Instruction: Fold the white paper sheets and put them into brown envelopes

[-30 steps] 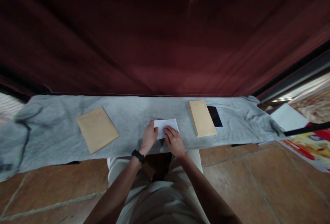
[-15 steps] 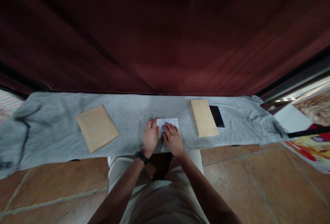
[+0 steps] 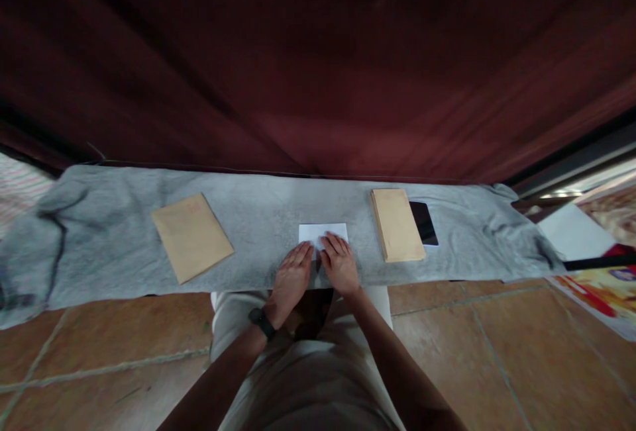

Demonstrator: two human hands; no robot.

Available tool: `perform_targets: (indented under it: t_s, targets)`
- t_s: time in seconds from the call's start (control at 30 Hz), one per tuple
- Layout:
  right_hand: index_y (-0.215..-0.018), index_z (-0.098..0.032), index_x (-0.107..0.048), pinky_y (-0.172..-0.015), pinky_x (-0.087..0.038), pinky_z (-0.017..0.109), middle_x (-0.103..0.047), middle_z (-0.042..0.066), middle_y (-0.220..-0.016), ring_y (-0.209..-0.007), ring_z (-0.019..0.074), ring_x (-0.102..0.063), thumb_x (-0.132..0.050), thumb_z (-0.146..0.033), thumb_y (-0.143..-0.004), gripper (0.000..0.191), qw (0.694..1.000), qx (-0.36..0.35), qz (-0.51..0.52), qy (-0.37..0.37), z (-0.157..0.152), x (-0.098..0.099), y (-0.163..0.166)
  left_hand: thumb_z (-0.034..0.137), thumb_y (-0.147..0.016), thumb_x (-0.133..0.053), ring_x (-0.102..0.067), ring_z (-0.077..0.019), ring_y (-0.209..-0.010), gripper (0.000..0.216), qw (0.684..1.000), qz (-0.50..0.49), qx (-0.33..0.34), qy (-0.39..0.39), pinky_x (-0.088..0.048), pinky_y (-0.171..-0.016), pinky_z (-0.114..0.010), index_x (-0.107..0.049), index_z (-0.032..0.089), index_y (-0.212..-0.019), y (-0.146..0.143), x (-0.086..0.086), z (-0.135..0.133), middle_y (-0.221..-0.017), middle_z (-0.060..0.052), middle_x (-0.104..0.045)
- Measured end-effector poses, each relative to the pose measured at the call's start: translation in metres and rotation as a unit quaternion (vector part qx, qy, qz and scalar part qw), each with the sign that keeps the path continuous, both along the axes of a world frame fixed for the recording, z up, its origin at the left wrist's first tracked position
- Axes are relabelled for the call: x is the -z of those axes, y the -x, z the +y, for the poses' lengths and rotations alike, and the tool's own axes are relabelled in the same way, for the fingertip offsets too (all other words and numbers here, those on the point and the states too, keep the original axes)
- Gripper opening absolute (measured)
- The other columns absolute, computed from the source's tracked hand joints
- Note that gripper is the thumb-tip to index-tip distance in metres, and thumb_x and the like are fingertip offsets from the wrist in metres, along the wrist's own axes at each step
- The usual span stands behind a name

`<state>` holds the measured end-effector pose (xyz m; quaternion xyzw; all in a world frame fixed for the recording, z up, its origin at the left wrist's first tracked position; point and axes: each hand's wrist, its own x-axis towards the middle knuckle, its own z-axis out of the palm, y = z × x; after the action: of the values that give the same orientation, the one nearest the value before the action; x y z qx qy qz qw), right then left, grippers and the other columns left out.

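Observation:
A small white folded paper [image 3: 320, 232] lies on the grey cloth [image 3: 258, 219] in front of me. My left hand [image 3: 291, 279], with a black watch at the wrist, lies flat with fingers stretched out, its fingertips at the paper's near left edge. My right hand [image 3: 340, 265] also lies flat, its fingers resting on the near right part of the paper. Neither hand grips anything. The near part of the paper is hidden under the fingers.
A single brown envelope [image 3: 192, 236] lies to the left on the cloth. A stack of brown envelopes [image 3: 397, 224] lies to the right, with a dark phone [image 3: 425, 222] beside it. A dark red curtain [image 3: 318, 67] hangs behind. White sheets [image 3: 574, 232] lie at far right on the tiled floor.
Both hands have flattened and slid toward me over the paper. The left hand moved from the paper's left edge down to its near corner.

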<state>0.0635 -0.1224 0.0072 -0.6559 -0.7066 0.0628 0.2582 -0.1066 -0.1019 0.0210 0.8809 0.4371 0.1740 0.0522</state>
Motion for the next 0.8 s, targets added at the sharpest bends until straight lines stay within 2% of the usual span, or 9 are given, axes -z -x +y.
perform_targets:
  t_s: [0.27,0.4,0.57,0.67,0.8]
  targets:
    - [-0.142,-0.020,-0.056,-0.118,-0.036,0.048,-0.053,0.010,-0.150,-0.139,0.0254,-0.048,-0.044,-0.026,-0.103,0.041,0.999,0.034,-0.001,-0.014,-0.010,0.005,-0.022,0.022,-0.100,-0.041,-0.058,-0.0258,-0.131,0.040,0.999,-0.029,-0.025,0.001,-0.046,-0.113,-0.045,-0.062,0.013,-0.133,0.020,0.001,-0.003,-0.137,-0.014,-0.065]
    - [-0.143,-0.019,-0.055,-0.119,-0.034,0.049,-0.053,0.011,-0.151,-0.140,0.0261,-0.047,-0.044,-0.026,-0.103,0.042,0.999,0.042,-0.010,-0.011,-0.012,0.006,-0.023,0.022,-0.101,-0.038,-0.054,-0.0250,-0.135,0.040,0.999,-0.030,-0.032,-0.001,-0.041,-0.117,-0.045,-0.064,0.013,-0.129,0.003,-0.001,0.007,-0.136,-0.014,-0.066]
    - [-0.144,-0.019,-0.054,-0.120,-0.033,0.048,-0.053,0.011,-0.151,-0.142,0.0260,-0.045,-0.046,-0.026,-0.102,0.044,0.998,0.053,-0.025,-0.002,-0.011,0.006,-0.020,0.026,-0.101,-0.036,-0.041,-0.0262,-0.146,0.049,0.999,-0.005,-0.028,0.025,-0.037,-0.119,-0.047,-0.051,0.009,-0.144,-0.027,0.000,0.028,-0.152,-0.016,-0.051]
    - [-0.144,-0.019,-0.054,-0.120,-0.033,0.048,-0.053,0.011,-0.150,-0.140,0.0260,-0.046,-0.046,-0.026,-0.102,0.044,0.998,0.053,-0.023,-0.006,-0.011,0.006,-0.020,0.030,-0.100,-0.037,-0.037,-0.0285,-0.148,0.054,0.999,0.012,-0.031,0.035,-0.032,-0.122,-0.048,-0.046,0.004,-0.147,-0.030,0.001,0.035,-0.155,-0.021,-0.045]
    - [-0.144,-0.019,-0.055,-0.120,-0.032,0.047,-0.052,0.011,-0.151,-0.140,0.0256,-0.047,-0.045,-0.027,-0.103,0.043,0.998,0.052,-0.023,0.000,-0.012,0.005,-0.021,0.031,-0.100,-0.037,-0.036,-0.0281,-0.149,0.056,0.999,0.011,-0.042,0.033,-0.029,-0.123,-0.047,-0.045,0.003,-0.148,-0.021,0.002,0.036,-0.155,-0.020,-0.045]
